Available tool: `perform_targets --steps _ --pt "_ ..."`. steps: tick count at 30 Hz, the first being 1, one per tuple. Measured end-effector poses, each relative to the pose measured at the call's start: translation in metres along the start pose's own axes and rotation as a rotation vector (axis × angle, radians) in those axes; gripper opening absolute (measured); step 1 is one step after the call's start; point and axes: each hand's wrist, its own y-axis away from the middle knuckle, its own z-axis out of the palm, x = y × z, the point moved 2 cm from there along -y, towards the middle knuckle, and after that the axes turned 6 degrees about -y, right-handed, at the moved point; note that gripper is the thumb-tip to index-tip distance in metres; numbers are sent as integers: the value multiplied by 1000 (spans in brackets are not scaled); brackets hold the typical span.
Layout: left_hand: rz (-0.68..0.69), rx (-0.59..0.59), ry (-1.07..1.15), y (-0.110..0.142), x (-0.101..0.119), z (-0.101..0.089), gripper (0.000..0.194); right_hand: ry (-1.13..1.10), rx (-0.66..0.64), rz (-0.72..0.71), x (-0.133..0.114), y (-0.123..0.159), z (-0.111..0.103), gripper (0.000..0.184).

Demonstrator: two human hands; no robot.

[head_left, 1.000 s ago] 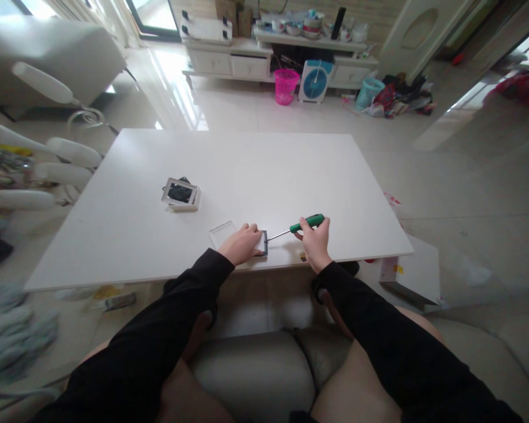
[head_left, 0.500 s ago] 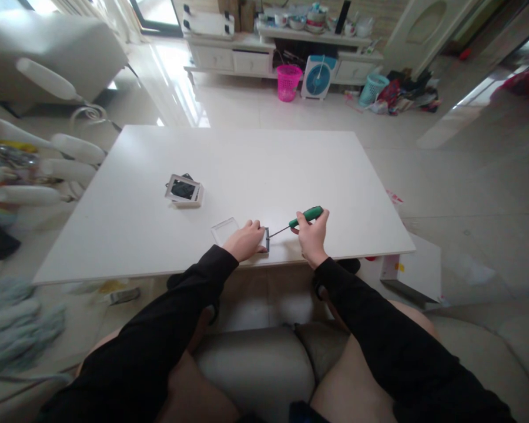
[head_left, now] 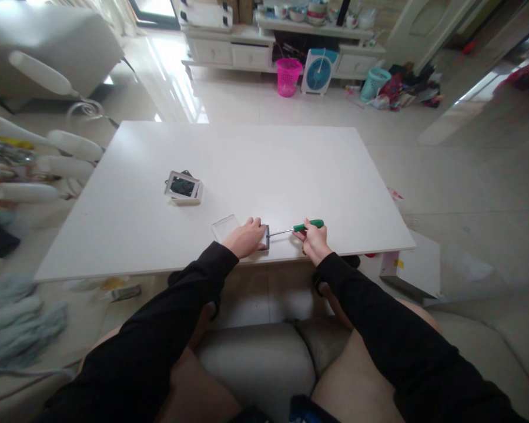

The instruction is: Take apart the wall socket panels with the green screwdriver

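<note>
My right hand (head_left: 316, 241) is closed round the green handle of a screwdriver (head_left: 309, 225). Its metal shaft points left, and the tip meets the dark edge of a small flat white piece (head_left: 267, 236) at the table's near edge. My left hand (head_left: 245, 237) is closed over that piece and holds it down on the tabletop; most of it is hidden under the fingers, so its kind does not show. A clear plastic lid or case (head_left: 224, 224) lies just behind my left hand, partly covered by it.
On the white table (head_left: 282, 170), to the left, a small open box (head_left: 186, 189) holds dark items. Beyond the table stand a pink basket (head_left: 288, 79), a blue-and-white fan (head_left: 320, 73) and a low cabinet (head_left: 211, 51). A white carton (head_left: 417, 267) sits at the right.
My right hand has lowered the screwdriver's handle, so the tool now lies nearly level, its tip still at the dark edge. My left hand keeps its place on the piece.
</note>
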Motion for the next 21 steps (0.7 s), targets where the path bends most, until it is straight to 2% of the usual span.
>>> perform_targets --steps 5,11,16,19,21 --pt "-6 -6 1 -1 0 -2 42 -20 27 98 5 -2 -5 43" --pt "-1 -19 3 0 3 -5 41 -19 32 79 9 0 -8 46" --pt "-1 -22 -2 0 3 -5 40 -10 61 -92 4 10 -5 50" --pt "-2 -20 -3 0 3 -4 39 -6 1 -229 2 18 -4 53" --pt "0 -16 -9 0 2 -3 40 -14 -27 -259 3 21 -6 54"
